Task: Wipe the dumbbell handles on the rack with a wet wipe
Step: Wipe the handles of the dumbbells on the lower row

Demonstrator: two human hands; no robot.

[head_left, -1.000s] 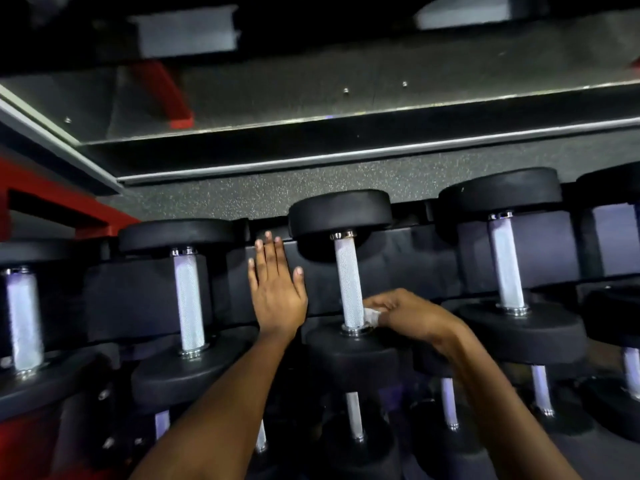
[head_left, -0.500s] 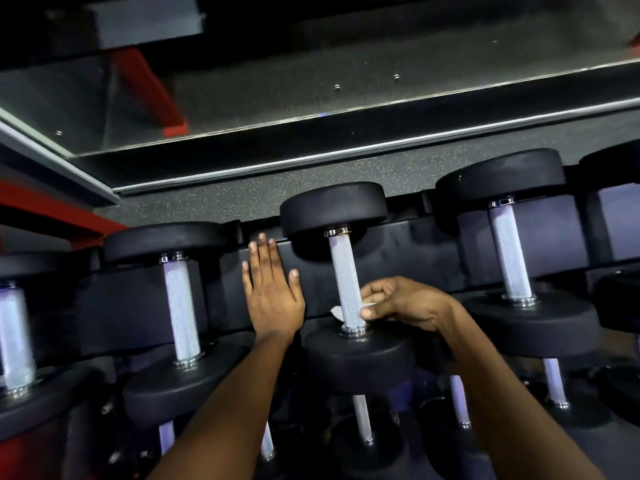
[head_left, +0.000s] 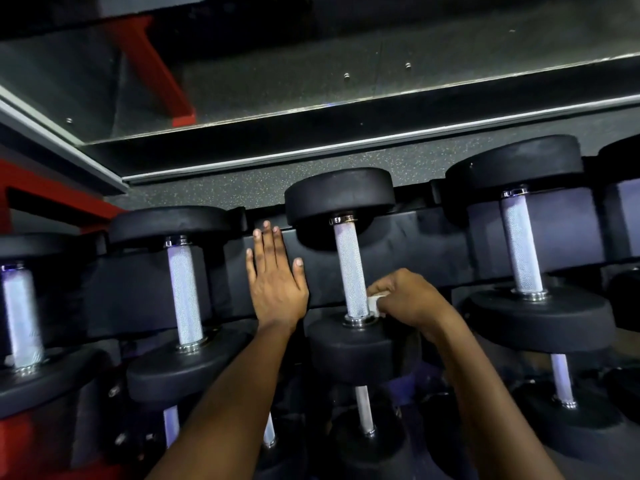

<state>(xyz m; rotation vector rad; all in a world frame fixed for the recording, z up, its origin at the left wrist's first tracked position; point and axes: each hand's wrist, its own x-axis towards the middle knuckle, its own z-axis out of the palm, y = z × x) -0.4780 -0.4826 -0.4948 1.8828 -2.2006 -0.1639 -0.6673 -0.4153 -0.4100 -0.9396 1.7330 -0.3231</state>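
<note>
Back down at the near end of the centre handle (head_left: 350,268) now: half a second ago pinching the wet wipe (head_left: 375,302) a little higher up the knurled bar, a second ago low by the collar as at present. Reads as a short up-and-down scrub of the lower stretch, probably partway through this handle, with the far stretch toward the upper head bare of the wipe in every picture and likely yet to do.

Right hand (head_left: 412,299) curled, pinching the small white wipe against the right side of the bar just above the chrome collar (head_left: 358,319) and the near black head (head_left: 349,348). Only a scrap of the wipe visible between fingers and metal; impossible to tell whether wrapped round the far side.

Left hand (head_left: 277,282) spread flat, fingers straight and close together, pressed on the black rack panel (head_left: 415,244) just left of the same handle, not touching the bar; unchanged in place across the three pictures, apparently bracing.

Further handles waiting on the same row: one to the left (head_left: 185,292), one to the right (head_left: 521,240), another at the far-left edge (head_left: 20,323), all clear of both hands. More bars on the lower tier, near and dim.
</note>
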